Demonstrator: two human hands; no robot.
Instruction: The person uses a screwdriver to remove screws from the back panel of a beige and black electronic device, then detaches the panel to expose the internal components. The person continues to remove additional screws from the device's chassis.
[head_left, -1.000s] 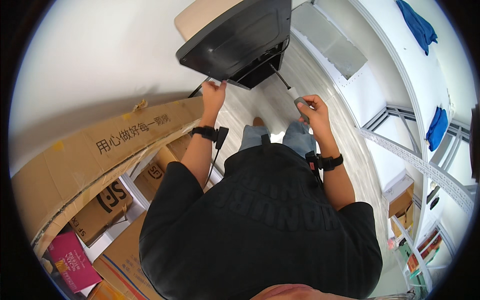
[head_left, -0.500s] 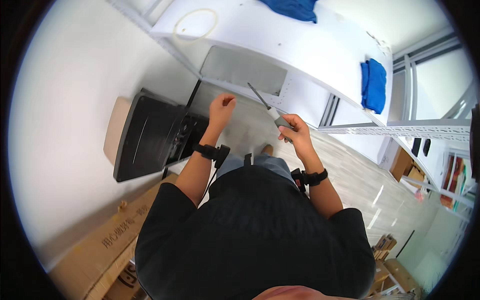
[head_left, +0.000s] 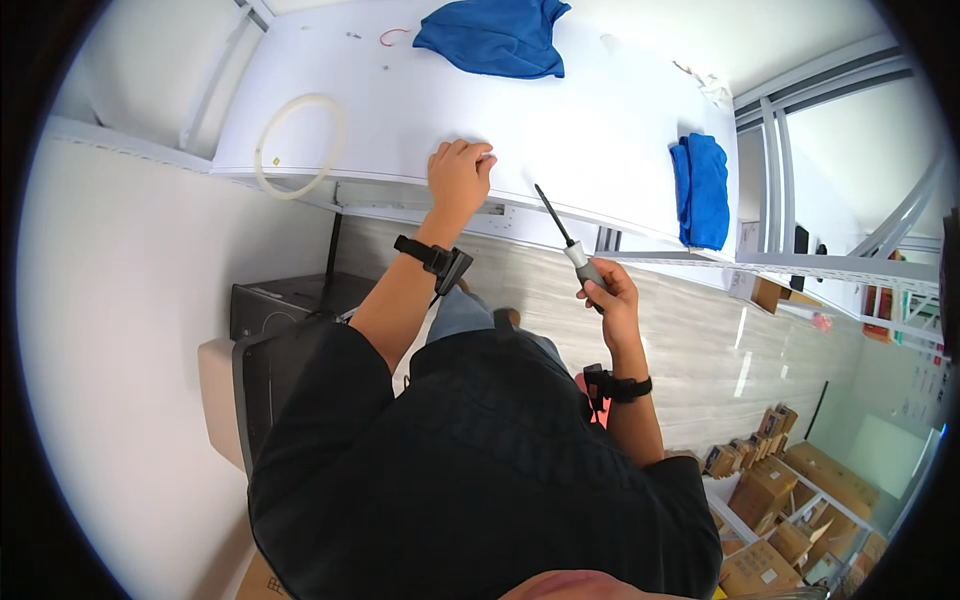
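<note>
My right hand (head_left: 614,290) grips a screwdriver (head_left: 575,250) by its grey and white handle. Its dark shaft points up and left toward the front edge of the white table (head_left: 375,115). Over that same edge, my left hand (head_left: 460,182) has its fingers curled in; whatever they hold, if anything, is hidden. A crumpled blue cloth (head_left: 492,40) lies at the back of the table. Another blue cloth (head_left: 703,190), folded, sits near the right end. At the table's left front lies a pale ring (head_left: 259,155), partly over the edge.
A thin red wire loop (head_left: 390,34) and small bits rest at the table's back. Black equipment (head_left: 285,300) stands on the left below the table, by the wall. Metal shelving (head_left: 785,190) rises at the right. Several cardboard boxes (head_left: 765,490) fill the lower right.
My view has shifted toward the table, showing more of its top. My left hand has moved forward from in front of the table to over its front edge. The screwdriver stays in my right hand.
</note>
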